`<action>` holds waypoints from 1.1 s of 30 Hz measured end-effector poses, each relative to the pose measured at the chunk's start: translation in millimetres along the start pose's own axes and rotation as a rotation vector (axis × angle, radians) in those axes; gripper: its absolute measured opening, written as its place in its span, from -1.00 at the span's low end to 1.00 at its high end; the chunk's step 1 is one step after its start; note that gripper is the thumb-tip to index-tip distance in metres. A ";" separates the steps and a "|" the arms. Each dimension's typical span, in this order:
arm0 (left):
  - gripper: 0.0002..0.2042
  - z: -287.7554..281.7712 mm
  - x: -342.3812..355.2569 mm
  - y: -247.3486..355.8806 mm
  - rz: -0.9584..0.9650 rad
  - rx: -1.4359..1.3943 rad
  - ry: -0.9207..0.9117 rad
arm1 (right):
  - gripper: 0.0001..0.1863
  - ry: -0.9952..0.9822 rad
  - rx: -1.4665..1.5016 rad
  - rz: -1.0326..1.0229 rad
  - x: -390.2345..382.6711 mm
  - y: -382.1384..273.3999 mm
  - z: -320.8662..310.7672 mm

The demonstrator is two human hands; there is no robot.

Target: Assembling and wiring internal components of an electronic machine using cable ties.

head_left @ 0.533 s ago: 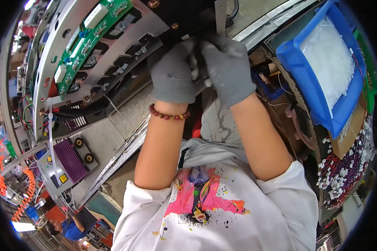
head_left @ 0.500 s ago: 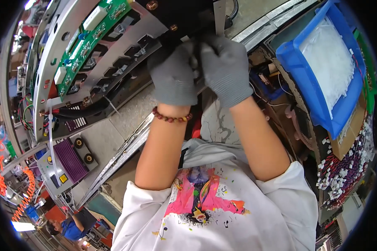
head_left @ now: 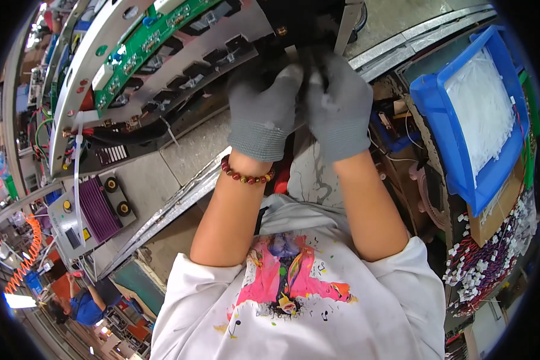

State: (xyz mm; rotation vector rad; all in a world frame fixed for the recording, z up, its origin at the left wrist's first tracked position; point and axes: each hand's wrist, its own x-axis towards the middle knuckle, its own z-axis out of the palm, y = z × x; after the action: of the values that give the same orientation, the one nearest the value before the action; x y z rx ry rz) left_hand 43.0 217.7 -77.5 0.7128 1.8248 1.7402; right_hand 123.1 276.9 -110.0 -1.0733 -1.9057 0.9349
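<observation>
Grey knit gloves cover both my hands, which are side by side at the dark end of a metal-framed electronic unit [head_left: 246, 58]. My left hand [head_left: 263, 114] is closed, its thumb stretched along the dark part and its other fingers curled out of sight. Close beside it, my right hand [head_left: 341, 108] is also closed, thumb toward the left one. What they grip between them is hidden in shadow. The unit carries a green circuit board [head_left: 132, 63] and a row of black components on a metal plate. A thick black cable [head_left: 132, 137] runs along its near side.
To the right, a blue bin [head_left: 456, 174] holds white cable ties [head_left: 480, 108]. Below it lie bundled wires with white connectors [head_left: 474, 264]. A purple-and-grey device [head_left: 96, 210] stands at the left. Farther off is a co-worker in blue [head_left: 87, 309].
My view has shifted, so the unit and my hands appear farther right. The hands stay together at the unit's dark end, with their thumbs now more extended.
</observation>
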 end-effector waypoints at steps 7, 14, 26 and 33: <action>-0.88 -16.8 18.0 5.8 -0.342 -0.206 -0.307 | -0.84 0.012 0.174 0.113 11.2 4.9 12.2; -0.80 -11.4 31.1 -11.6 -0.411 -0.273 -0.313 | -0.83 -0.022 0.202 0.156 13.9 6.4 8.0; -0.87 -17.4 34.6 -33.8 -0.040 0.336 -0.197 | -0.77 -0.166 -0.288 -0.170 13.7 6.5 -4.9; -0.82 -0.7 4.9 -13.9 0.047 0.308 0.122 | -0.86 -0.150 -0.222 -0.228 14.8 16.6 -4.1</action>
State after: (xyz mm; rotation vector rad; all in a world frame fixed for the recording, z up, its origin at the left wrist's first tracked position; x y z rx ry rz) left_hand 38.6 220.0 -91.3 0.7884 2.2061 1.5776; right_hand 126.9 297.4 -118.7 -0.9047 -2.2433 0.7041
